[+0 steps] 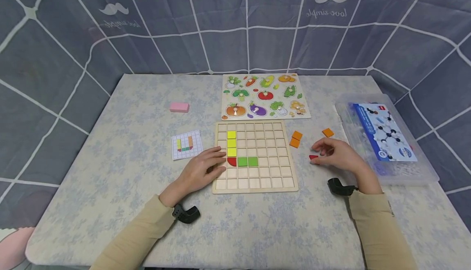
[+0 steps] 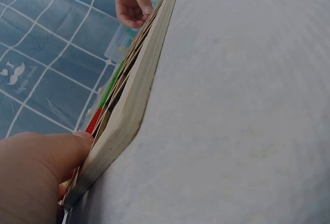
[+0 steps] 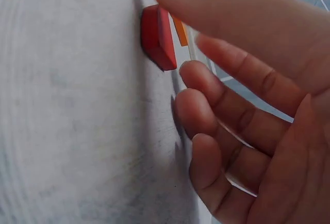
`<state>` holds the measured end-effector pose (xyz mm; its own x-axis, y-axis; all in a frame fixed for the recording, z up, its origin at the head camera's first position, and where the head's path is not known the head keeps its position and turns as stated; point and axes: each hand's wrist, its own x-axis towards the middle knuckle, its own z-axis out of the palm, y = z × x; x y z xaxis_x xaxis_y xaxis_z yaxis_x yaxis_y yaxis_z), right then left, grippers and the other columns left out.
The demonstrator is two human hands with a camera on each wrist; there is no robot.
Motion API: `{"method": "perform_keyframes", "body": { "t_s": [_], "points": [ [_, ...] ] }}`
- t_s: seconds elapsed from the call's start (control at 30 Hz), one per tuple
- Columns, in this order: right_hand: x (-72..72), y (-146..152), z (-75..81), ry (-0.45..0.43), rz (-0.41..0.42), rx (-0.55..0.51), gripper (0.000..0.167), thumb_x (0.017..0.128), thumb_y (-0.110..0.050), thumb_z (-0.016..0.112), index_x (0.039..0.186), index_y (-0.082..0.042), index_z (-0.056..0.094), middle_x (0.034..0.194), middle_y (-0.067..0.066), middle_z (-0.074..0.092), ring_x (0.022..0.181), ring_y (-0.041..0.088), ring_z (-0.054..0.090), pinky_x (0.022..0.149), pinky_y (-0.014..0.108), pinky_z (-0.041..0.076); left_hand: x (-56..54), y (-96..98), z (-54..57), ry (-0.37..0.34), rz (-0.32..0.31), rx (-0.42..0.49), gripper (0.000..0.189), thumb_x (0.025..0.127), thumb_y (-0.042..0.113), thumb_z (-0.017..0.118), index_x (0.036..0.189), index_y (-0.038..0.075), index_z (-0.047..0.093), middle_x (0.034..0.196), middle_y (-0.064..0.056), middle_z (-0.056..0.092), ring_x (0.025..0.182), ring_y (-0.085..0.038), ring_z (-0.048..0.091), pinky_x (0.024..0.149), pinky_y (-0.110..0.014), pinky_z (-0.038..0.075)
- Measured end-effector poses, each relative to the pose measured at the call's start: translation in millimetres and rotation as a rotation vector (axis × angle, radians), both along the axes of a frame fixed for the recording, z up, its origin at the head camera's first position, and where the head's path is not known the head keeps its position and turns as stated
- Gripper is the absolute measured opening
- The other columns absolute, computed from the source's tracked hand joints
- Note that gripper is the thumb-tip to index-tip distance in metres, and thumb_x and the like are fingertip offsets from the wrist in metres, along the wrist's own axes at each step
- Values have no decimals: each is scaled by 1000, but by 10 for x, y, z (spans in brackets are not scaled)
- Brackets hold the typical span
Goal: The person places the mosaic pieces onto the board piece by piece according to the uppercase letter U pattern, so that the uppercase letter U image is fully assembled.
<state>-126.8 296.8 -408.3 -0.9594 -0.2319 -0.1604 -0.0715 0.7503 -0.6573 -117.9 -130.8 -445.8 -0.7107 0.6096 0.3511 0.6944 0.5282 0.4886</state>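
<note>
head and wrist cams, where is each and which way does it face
Head: on the head, facing forward and down at the grid board; left hand, right hand and sleeves show.
Left wrist: worn there, facing along the board's edge; left hand close, right hand beyond.
Right wrist: worn there, looking across the tabletop; right hand close.
Head and right wrist share the loose red piece.

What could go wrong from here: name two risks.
The right hand might knock the loose red piece away, being close without apparently gripping it.
The left hand, resting at the left edge of the grid board, could nudge the placed red piece out of its cell.
</note>
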Motion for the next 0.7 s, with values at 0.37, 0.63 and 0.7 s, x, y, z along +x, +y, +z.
{"method": "perform_keyframes", "body": {
  "t_s": [0.37, 0.63, 0.7],
  "points": [
    [-9, 0, -19, 2, 36, 35, 33, 76, -25, 80, 99, -7, 66, 81, 3, 56, 74, 19, 50, 61, 27, 45, 4, 3, 0, -8, 8, -6, 31, 91, 22, 63, 113, 1, 68, 126, -11, 59, 127, -26, 45, 112, -28, 34],
    [3, -40, -13, 6, 23, 29, 26, 78, -21, 78, 95, -7, 66, 79, 2, 58, 72, 18, 53, 60, 24, 48, 7, 3, 9, -12, 13, -14, 31, 91, 22, 63, 113, 2, 68, 126, -11, 59, 127, -27, 45, 112, -29, 34],
    [6, -48, -4, 10, 18, 36, 24, 79, -22, 77, 94, -7, 66, 79, 2, 59, 72, 18, 53, 61, 25, 48, 7, 4, 12, -10, 13, -14, 31, 91, 22, 63, 113, 1, 68, 126, -11, 59, 127, -27, 45, 112, -29, 34]
  ]
}}
